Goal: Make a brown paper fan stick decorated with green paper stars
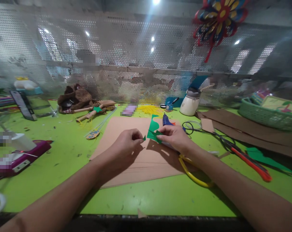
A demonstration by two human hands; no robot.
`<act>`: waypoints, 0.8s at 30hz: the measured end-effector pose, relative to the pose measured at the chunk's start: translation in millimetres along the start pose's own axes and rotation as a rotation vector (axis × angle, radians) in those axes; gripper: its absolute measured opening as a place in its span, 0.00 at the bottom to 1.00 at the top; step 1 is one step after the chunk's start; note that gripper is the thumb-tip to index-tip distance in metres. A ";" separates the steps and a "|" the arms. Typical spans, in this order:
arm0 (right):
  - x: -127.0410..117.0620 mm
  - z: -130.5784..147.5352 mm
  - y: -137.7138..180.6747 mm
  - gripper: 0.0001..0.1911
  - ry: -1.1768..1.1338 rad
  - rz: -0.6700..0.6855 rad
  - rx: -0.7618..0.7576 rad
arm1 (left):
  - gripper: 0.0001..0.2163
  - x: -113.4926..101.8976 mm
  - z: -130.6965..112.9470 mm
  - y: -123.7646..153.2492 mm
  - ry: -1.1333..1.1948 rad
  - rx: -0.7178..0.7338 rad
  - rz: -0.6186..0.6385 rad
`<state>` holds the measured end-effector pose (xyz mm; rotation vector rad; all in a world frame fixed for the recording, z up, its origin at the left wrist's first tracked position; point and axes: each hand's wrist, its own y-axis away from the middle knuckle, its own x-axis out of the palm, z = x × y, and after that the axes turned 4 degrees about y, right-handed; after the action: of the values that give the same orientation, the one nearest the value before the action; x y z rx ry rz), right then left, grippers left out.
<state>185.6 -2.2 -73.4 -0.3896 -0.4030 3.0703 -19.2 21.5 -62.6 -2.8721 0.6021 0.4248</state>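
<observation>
My left hand point(126, 145) is closed in a pinch on a small green paper scrap point(144, 138). To its right, my right hand point(176, 137) grips a dark green cut paper piece point(156, 136) with pointed edges between thumb and fingers. Directly behind that piece is a lighter green paper sheet point(152, 125) with a curved cut-out; whether it is held or lying down I cannot tell. Both hands are over brown paper point(119, 129) on the green table. A yellow looped handle point(194, 180) shows under my right forearm, and a blue glue gun point(166, 120) lies just beyond my right hand.
On the right are a red-handled cutter point(252, 162), green paper point(267, 158), brown sheets point(233, 125) and a green basket point(269, 114). A white jar point(189, 103) and yellow shreds point(149, 110) stand behind. A purple power strip point(32, 156) and a phone point(22, 104) are left.
</observation>
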 end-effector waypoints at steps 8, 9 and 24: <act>14.4 9.8 11.1 0.11 -0.241 -0.008 0.177 | 0.09 4.6 -7.3 -1.0 0.471 -0.161 0.114; 15.5 9.3 11.3 0.11 -0.250 -0.016 0.175 | 0.10 6.1 -7.4 0.3 0.492 -0.158 0.139; 17.7 16.4 16.7 0.10 -0.170 0.024 0.169 | 0.11 8.5 -9.0 -2.1 0.392 -0.042 0.189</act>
<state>164.5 -21.6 -66.6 -0.1294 -0.1411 3.1396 -8.8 18.2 -56.5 -2.9674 0.9411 -0.1111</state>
